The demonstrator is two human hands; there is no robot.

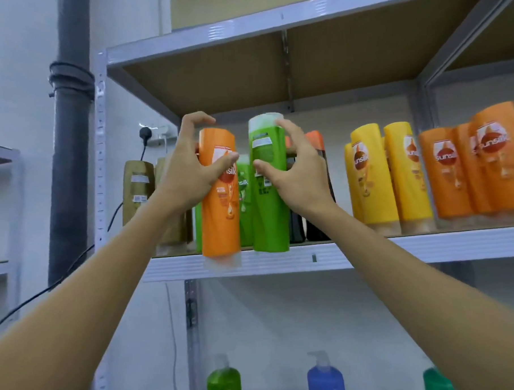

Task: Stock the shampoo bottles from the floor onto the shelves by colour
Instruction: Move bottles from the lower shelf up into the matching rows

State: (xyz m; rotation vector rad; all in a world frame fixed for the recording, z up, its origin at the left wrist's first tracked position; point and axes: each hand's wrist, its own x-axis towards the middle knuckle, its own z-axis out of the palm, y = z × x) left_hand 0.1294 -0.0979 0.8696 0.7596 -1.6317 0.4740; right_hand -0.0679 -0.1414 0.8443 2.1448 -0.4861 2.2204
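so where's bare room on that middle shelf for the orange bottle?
One clear gap: between the black bottles behind the right hand and the yellow bottles. Crowded from the gold bottles through the green bottle; the orange group fills the far right. Left hand holds the orange bottle.

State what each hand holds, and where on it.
Left hand grips the orange bottle round its upper body. Right hand grips the green bottle round its upper body.
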